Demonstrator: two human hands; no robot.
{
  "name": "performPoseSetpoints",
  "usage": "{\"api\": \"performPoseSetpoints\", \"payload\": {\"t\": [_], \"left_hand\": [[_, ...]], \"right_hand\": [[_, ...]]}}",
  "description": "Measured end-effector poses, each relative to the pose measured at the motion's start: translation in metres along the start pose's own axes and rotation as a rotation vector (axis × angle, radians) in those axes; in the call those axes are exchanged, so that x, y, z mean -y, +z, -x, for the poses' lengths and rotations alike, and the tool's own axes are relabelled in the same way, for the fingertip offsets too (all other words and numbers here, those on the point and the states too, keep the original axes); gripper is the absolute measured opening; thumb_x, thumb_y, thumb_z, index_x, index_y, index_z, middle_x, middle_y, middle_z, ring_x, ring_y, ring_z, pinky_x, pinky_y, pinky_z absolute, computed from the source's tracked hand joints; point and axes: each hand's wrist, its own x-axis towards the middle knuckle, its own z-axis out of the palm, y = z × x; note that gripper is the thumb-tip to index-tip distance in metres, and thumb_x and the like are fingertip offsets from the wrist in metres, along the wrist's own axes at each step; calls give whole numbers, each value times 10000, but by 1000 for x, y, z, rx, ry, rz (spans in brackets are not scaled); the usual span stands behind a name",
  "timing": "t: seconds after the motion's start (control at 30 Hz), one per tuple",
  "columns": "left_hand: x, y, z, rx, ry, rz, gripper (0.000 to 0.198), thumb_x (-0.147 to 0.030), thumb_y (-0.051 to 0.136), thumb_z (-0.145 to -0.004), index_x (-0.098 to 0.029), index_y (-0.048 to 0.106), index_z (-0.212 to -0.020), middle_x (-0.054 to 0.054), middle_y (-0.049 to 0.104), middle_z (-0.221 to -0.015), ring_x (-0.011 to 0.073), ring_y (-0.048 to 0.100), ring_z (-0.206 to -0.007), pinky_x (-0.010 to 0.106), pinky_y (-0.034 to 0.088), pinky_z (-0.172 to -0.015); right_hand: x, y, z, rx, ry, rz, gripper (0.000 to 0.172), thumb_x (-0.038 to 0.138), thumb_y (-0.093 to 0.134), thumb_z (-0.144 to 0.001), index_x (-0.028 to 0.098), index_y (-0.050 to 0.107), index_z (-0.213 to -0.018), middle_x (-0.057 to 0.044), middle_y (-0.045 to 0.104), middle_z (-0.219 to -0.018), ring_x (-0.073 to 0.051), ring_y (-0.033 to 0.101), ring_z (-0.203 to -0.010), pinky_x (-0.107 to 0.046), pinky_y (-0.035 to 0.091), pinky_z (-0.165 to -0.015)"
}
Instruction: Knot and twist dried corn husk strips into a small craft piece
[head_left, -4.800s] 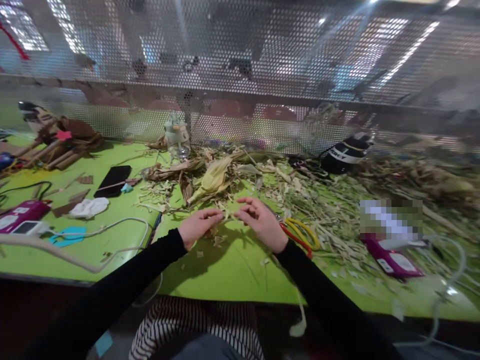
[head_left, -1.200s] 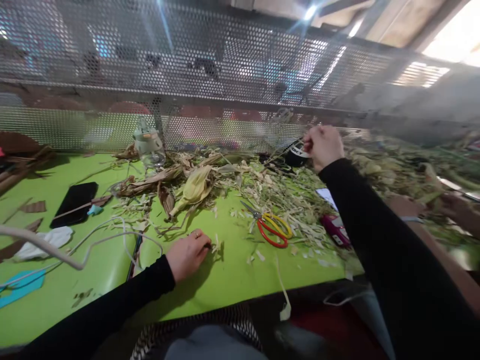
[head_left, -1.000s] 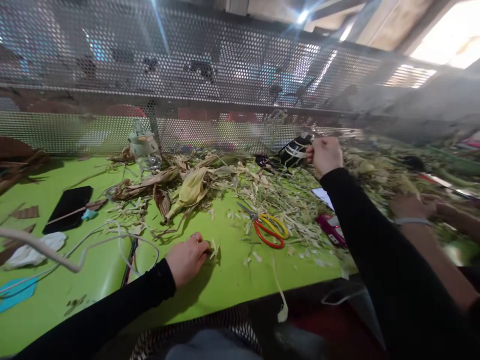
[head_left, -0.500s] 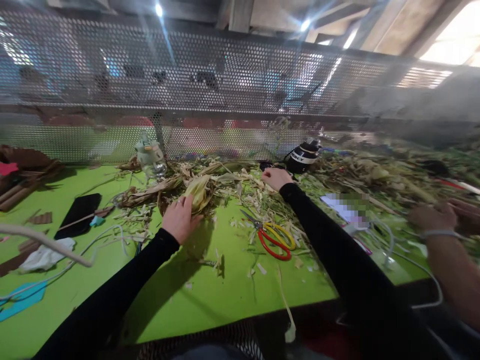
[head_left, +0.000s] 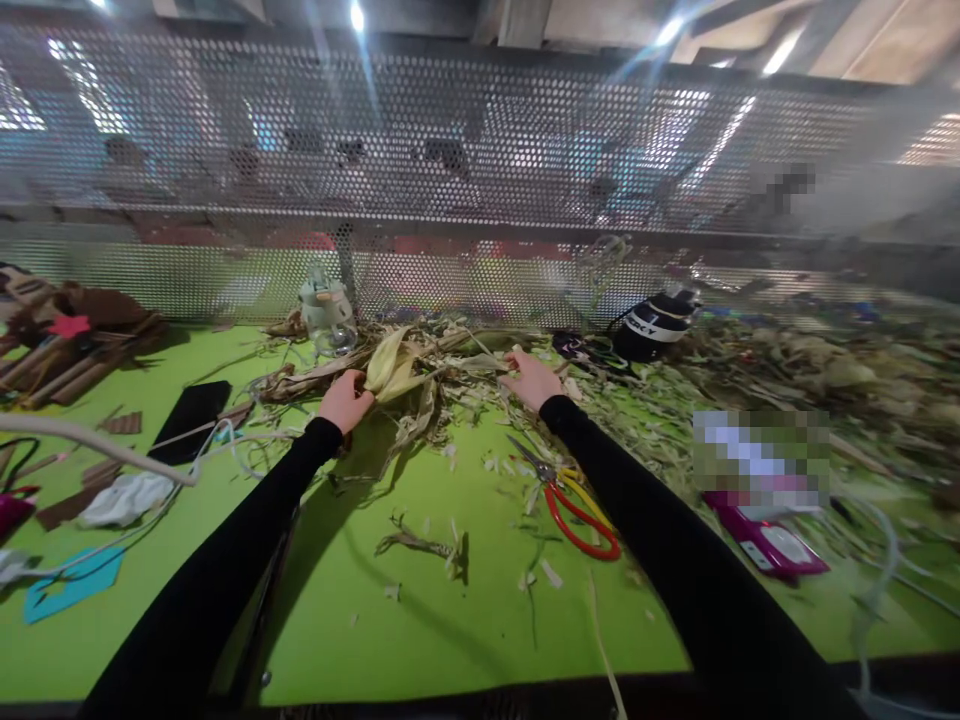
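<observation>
My left hand point(head_left: 346, 402) pinches the lower edge of a pale yellow-green corn husk point(head_left: 390, 365), lifted a little over the green table point(head_left: 420, 640). To its right, my right hand point(head_left: 534, 382) has thumb and fingertips closed on the end of a thin husk strip point(head_left: 476, 365). Whether that strip joins the husk in my left hand I cannot tell. Below and between the hands hang and lie dry husk pieces point(head_left: 420, 420). Scissors point(head_left: 574, 505) with red and yellow handles rest beside my right forearm, blades pointing toward the husks.
A clear bottle point(head_left: 328, 315) and a black jar point(head_left: 654, 325) stand near the perforated metal screen point(head_left: 450, 150). Left lie a black phone point(head_left: 191, 420), crumpled tissue point(head_left: 127, 498) and cables. A magenta device point(head_left: 776, 545) lies right, near heaped plant scraps point(head_left: 810, 370).
My right hand has drawn back from beside the black jar toward the husks and now pinches a strip. My left hand has raised the husk slightly. Another person's arms at right have left the view.
</observation>
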Motion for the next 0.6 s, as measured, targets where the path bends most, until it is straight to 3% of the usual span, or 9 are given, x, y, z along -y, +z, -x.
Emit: {"api": "performPoseSetpoints", "payload": {"t": [0.13, 0.33, 0.43, 0.5, 0.53, 0.6], "left_hand": [[15, -10, -15, -20, -87, 177, 236, -181, 553, -643, -143, 602, -870, 41, 638, -782, 174, 596, -754, 291, 465, -760], [27, -14, -25, -63, -268, 484, 185, -184, 507, -649, -158, 555, -826, -42, 504, -550, 89, 470, -453, 217, 430, -499], [28, -14, -29, -75, -339, 593, 177, -175, 513, -640, -167, 531, -816, -73, 423, -486, 69, 407, -389, 195, 394, -447], [29, -13, -32, -75, -368, 637, 183, -168, 524, -630, -172, 523, -813, -81, 407, -475, 60, 389, -373, 179, 367, -425], [29, -13, -33, -73, -378, 651, 187, -164, 525, -628, -173, 523, -815, -81, 408, -474, 57, 385, -371, 172, 355, -417], [29, -12, -33, -72, -391, 668, 190, -162, 517, -634, -174, 523, -824, -81, 411, -476, 55, 385, -372, 166, 342, -412]], "right_hand": [[8, 16, -11, -26, -7, 31, 469, 242, 578, -771, 111, 501, -1215, -160, 571, -1218, -275, 508, -1129, -364, 380, -929], [11, 25, -22, 45, 47, 75, 280, 266, 537, -812, 134, 619, -1046, -131, 677, -958, -267, 601, -906, -357, 433, -804], [18, 17, -17, -21, 69, 105, 377, 253, 497, -833, 128, 548, -1185, -173, 627, -1086, -306, 549, -1004, -422, 396, -853], [31, 14, -10, -79, -18, 109, 491, 227, 493, -827, 141, 444, -1308, -194, 534, -1240, -332, 475, -1104, -471, 345, -909], [40, 14, -6, -87, -138, 100, 510, 211, 499, -820, 150, 436, -1323, -193, 508, -1271, -331, 459, -1117, -472, 332, -924], [60, 19, 1, -23, -327, 62, 451, 162, 535, -788, 228, 540, -1234, -116, 515, -1296, -275, 462, -1124, -394, 329, -953]]}}
